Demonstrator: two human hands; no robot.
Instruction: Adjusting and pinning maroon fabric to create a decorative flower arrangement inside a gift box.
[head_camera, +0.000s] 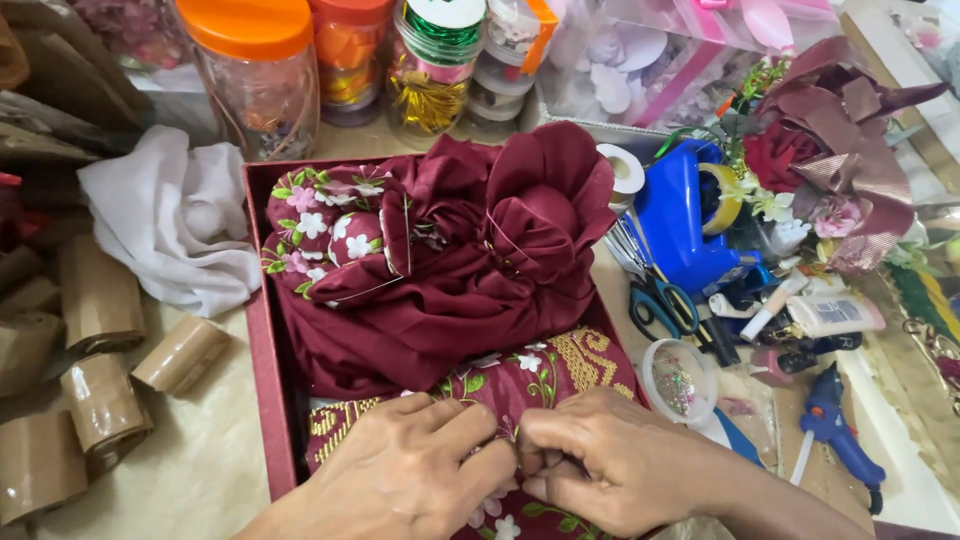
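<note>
A maroon fabric (470, 280) with embroidered white and pink flowers lies folded and gathered into a rose shape inside a dark red box (262, 350). My left hand (410, 470) and my right hand (610, 460) meet at the near edge of the box. Both pinch the embroidered cloth with gold trim (540, 375), fingertips pressed together on it. What exactly sits between the fingertips is too small to tell.
Brown tape rolls (90, 380) and a white cloth (180, 220) lie at left. Jars with orange lids (260, 70) stand behind. At right are a blue tape dispenser (685, 215), scissors (660, 305), a round dish of pins (680, 380), a blue glue gun (835, 430) and a ribbon bouquet (830, 150).
</note>
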